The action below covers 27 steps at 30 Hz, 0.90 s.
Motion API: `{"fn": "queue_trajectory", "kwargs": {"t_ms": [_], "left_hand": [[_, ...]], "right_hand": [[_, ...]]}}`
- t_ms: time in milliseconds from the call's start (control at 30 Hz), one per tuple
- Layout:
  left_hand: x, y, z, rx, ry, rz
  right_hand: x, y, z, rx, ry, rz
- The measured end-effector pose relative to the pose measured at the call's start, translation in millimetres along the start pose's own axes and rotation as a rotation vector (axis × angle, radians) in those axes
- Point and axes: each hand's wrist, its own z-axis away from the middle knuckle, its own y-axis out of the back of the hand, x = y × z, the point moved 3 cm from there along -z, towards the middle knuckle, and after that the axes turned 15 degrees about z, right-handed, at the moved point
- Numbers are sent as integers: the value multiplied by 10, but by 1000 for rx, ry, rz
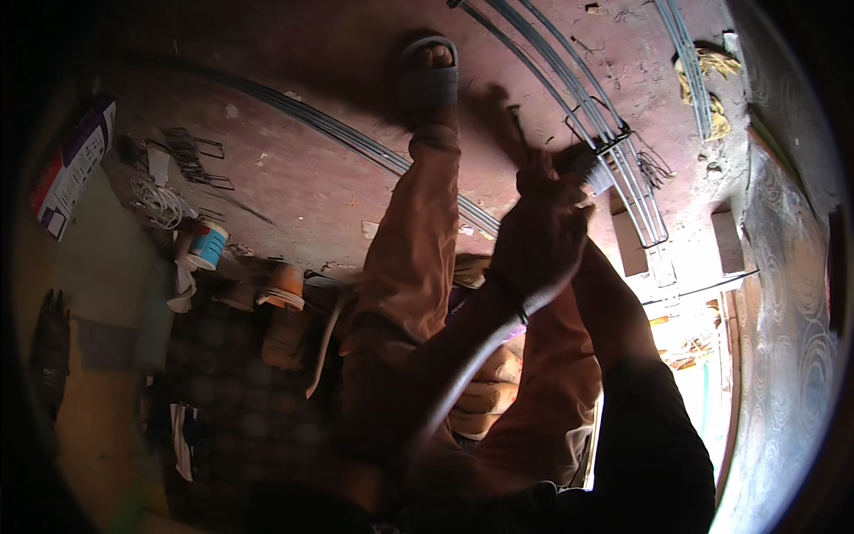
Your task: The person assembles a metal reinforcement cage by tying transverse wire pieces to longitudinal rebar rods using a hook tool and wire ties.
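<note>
My left hand (538, 236), with a dark band at its wrist, is closed and overlaps my right hand (547, 184) in front of me. From the top of the hands a thin metal tool (519, 126) with a short crosswise end sticks out; my right fingers seem wrapped round it. What my left fingers hold is hidden in shadow. Just right of the hands lies a cage of long steel bars (569, 84) with rectangular wire stirrups (636, 191) gathered round them. The hands are close to the stirrups; whether they touch cannot be seen.
Long bars (311, 116) cross the floor beneath my outstretched leg (409, 231). More bars (689, 67) lie at upper right. At left are wire stirrups (191, 156), coiled white cord (160, 203), a blue-white tub (207, 245) and an orange cup (283, 285). A patterned metallic sheet (792, 356) stands right.
</note>
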Motion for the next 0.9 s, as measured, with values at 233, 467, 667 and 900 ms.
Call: {"fn": "queue_trajectory", "kwargs": {"t_ms": [233,467,667,900], "left_hand": [[-28,143,-220,354,-20,260],[-461,-676,-75,-19,134,330],[-830,-1146,-47,-132,-64,236],[-889,-1245,-51,-167,11,399]], "right_hand": [[240,1921,1267,-921,-104,-535],[397,3472,113,-261,315,594],[403,3376,-483,-202,657,948],[380,3397,-613,-163,792,1071]]}}
